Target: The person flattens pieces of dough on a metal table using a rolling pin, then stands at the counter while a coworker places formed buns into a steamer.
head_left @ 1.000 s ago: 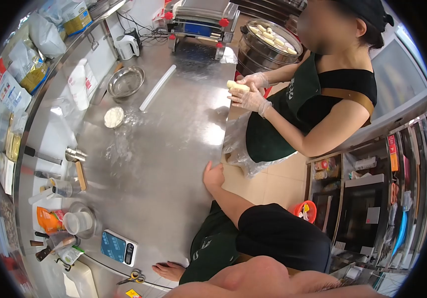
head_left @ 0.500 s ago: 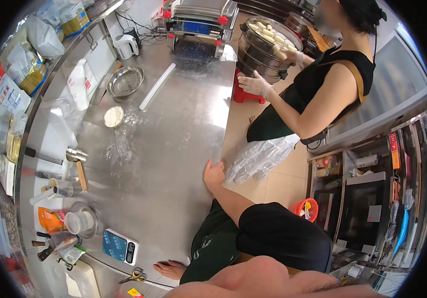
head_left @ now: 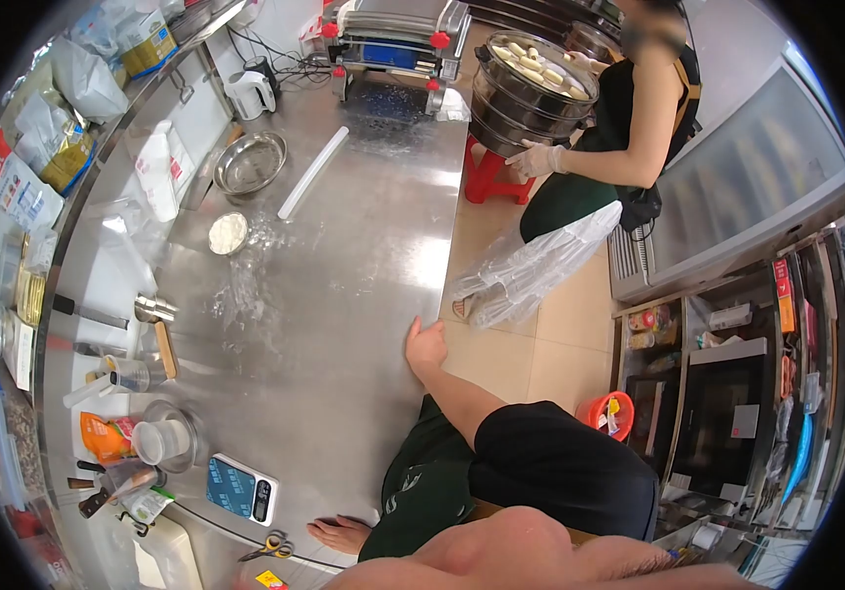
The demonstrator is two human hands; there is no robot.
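Observation:
My left hand [head_left: 341,534] lies flat on the steel table [head_left: 314,324] at its near end, fingers stretched out, holding nothing. Close by are a kitchen scale [head_left: 242,489] with a blue patterned top and yellow-and-black scissors [head_left: 267,547]. My right hand [head_left: 426,344] leans on the table's right edge, thumb and fingers apart, with nothing visible in it. Further up the table are a small bowl of white powder [head_left: 228,233], a steel pan [head_left: 249,163] and a pale rolling rod [head_left: 313,173]. White powder is smeared beside the bowl.
A dough roller machine [head_left: 388,49] stands at the far end. Beyond the table, a co-worker [head_left: 609,147] in clear gloves holds a steamer [head_left: 531,98] of pale buns above a red stool [head_left: 491,177]. A red bin [head_left: 604,416] stands on the floor; tubs and knives line the left.
The co-worker has turned and moved back to the right, with a gloved hand now low on the steamer's side. Both my hands stay where they were.

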